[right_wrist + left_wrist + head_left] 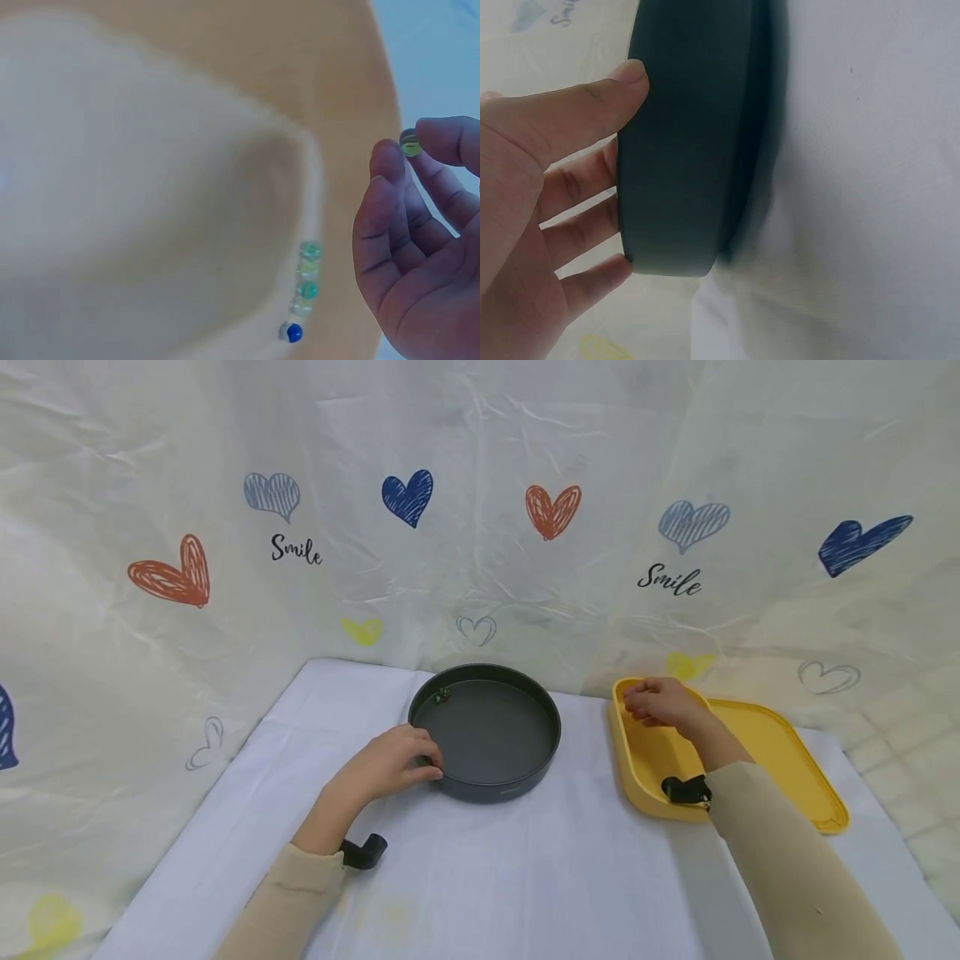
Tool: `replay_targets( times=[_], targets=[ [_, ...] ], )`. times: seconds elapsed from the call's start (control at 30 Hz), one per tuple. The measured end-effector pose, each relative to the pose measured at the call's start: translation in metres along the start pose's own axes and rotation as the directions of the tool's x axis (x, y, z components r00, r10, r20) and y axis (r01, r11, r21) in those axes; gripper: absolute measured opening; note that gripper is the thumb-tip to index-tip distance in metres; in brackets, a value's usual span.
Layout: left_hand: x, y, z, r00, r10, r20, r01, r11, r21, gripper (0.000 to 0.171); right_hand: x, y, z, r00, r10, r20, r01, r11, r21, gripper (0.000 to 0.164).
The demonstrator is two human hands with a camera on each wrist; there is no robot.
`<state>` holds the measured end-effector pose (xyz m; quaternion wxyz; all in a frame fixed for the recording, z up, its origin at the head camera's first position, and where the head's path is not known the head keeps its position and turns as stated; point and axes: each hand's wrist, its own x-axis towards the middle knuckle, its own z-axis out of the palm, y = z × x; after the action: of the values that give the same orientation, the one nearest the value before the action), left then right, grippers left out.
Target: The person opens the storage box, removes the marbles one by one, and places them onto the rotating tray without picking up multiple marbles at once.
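A round dark grey pan (487,731) stands on the white-covered table. My left hand (390,760) holds its near-left rim, with the thumb (604,105) on the outer wall and the other fingers partly hidden behind it. Inside the pan, by the far-left wall, lies a small cluster of marbles (442,695). My right hand (663,703) is over the far end of a yellow box (648,760). Between thumb and fingertips it pinches a yellow-green glass marble (409,142). Several more marbles (307,289), green, clear and blue, line the box's inner edge.
A flat yellow tray-like lid (780,760) lies right of the box, partly behind my right forearm. A pale curtain (480,560) printed with hearts hangs behind the table (487,877). Dark wrist straps with cameras (365,852) sit on both wrists.
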<state>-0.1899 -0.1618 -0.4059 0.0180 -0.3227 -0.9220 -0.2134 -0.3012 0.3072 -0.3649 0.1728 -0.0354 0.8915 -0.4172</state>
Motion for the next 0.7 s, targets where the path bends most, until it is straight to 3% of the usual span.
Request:
replay_targets(
  times=[0.37,0.7],
  targets=[
    [0.0,0.0,0.0,1.0,0.009,-0.008,-0.009,1.0,0.005,0.006,-0.01,-0.016,0.011,0.999,-0.037,0.012,0.036,0.995,0.095,0.043],
    [0.001,0.001,-0.001,1.0,0.02,-0.019,-0.02,1.0,0.015,0.007,-0.018,-0.044,0.03,0.982,-0.162,0.096,0.137,0.964,0.226,0.035]
  ],
)
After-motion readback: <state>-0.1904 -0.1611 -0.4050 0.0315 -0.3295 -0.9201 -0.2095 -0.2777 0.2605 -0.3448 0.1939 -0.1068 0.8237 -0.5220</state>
